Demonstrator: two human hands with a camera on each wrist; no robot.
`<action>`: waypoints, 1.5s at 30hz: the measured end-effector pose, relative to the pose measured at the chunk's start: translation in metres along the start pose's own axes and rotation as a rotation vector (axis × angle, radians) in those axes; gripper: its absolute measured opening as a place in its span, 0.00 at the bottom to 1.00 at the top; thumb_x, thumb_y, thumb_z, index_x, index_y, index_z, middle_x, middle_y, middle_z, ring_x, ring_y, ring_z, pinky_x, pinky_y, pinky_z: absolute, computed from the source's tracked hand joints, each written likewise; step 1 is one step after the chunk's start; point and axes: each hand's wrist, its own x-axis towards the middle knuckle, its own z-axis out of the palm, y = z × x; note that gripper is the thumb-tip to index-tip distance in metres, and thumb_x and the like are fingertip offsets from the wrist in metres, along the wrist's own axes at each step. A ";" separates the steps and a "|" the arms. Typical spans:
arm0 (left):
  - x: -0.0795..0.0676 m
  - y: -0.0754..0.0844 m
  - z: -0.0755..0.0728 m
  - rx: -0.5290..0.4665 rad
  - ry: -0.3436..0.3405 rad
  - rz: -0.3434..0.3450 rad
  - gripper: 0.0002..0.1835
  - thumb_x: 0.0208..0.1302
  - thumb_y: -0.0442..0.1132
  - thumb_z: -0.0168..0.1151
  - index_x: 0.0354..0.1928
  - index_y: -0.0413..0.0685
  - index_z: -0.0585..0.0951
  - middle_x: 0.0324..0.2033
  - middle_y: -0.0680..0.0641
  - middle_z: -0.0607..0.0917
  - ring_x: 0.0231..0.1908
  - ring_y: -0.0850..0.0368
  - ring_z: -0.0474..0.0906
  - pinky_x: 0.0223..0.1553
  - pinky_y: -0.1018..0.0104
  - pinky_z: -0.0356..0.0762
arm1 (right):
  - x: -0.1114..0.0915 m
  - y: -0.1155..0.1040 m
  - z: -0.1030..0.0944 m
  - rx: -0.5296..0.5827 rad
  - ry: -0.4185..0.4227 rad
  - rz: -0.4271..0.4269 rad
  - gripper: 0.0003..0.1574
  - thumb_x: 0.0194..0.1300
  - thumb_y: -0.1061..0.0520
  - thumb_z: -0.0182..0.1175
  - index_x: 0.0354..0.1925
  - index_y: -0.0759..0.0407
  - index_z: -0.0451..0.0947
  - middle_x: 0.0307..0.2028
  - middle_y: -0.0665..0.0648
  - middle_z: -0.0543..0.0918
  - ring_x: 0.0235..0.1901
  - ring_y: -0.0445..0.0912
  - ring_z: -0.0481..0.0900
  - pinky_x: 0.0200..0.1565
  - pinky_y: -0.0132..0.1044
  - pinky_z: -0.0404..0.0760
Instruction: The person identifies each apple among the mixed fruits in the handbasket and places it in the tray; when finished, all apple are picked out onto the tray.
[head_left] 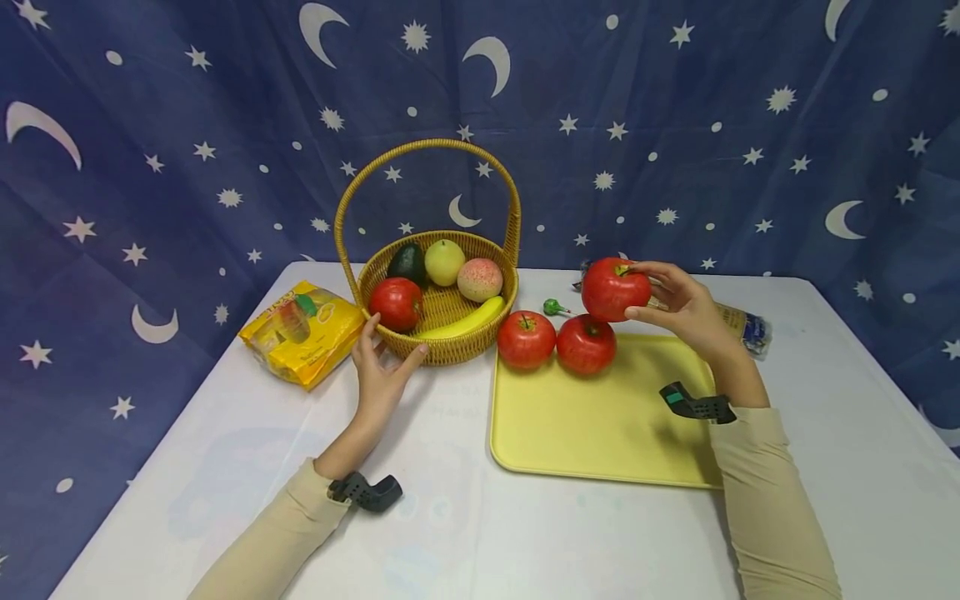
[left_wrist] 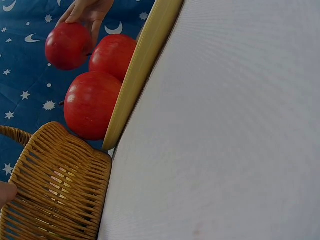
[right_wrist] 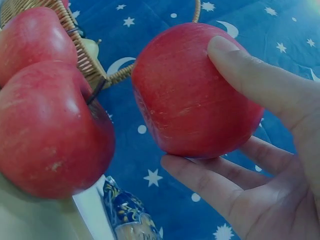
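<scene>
My right hand (head_left: 686,312) holds a red apple (head_left: 615,289) in the air above the far part of a yellow tray (head_left: 600,425). The thumb presses one side of it and the fingertips support the other, as the right wrist view shows. Two more red apples, one at the left (head_left: 527,340) and one beside it (head_left: 586,345), sit on the tray's far left corner. My left hand (head_left: 382,379), thumb and fingers spread, touches the near left outside of a wicker basket (head_left: 457,348). Inside lie a red apple (head_left: 396,304), an avocado (head_left: 407,265), a green-yellow pear (head_left: 444,262), a peach (head_left: 480,280) and a banana (head_left: 468,321).
Left of the basket lies a yellow snack packet (head_left: 303,333). A green-wrapped lollipop (head_left: 553,307) is behind the tray apples. Another packet (head_left: 742,327), dark and gold, lies behind my right hand, partly hidden. The basket's tall handle (head_left: 431,143) arches upward before a star-patterned cloth (head_left: 675,125).
</scene>
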 end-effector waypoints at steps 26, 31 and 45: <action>-0.002 -0.001 0.000 0.007 -0.001 -0.001 0.46 0.63 0.40 0.67 0.75 0.54 0.49 0.70 0.36 0.45 0.70 0.36 0.51 0.65 0.42 0.65 | -0.022 0.000 -0.033 -0.114 0.018 0.091 0.36 0.60 0.72 0.63 0.65 0.59 0.68 0.60 0.49 0.72 0.54 0.35 0.76 0.44 0.28 0.82; -0.002 0.000 -0.001 0.008 -0.006 0.003 0.46 0.63 0.41 0.67 0.75 0.55 0.49 0.70 0.36 0.44 0.70 0.36 0.50 0.65 0.42 0.65 | -0.026 0.003 -0.041 -0.076 0.011 0.071 0.36 0.60 0.74 0.62 0.65 0.60 0.68 0.59 0.49 0.72 0.54 0.36 0.76 0.43 0.29 0.82; -0.010 0.022 -0.001 -0.012 -0.026 -0.032 0.45 0.64 0.35 0.65 0.75 0.46 0.47 0.69 0.33 0.43 0.70 0.33 0.49 0.65 0.40 0.62 | -0.034 0.015 -0.056 0.027 0.001 0.063 0.36 0.59 0.78 0.60 0.64 0.61 0.70 0.56 0.46 0.77 0.53 0.37 0.78 0.45 0.28 0.82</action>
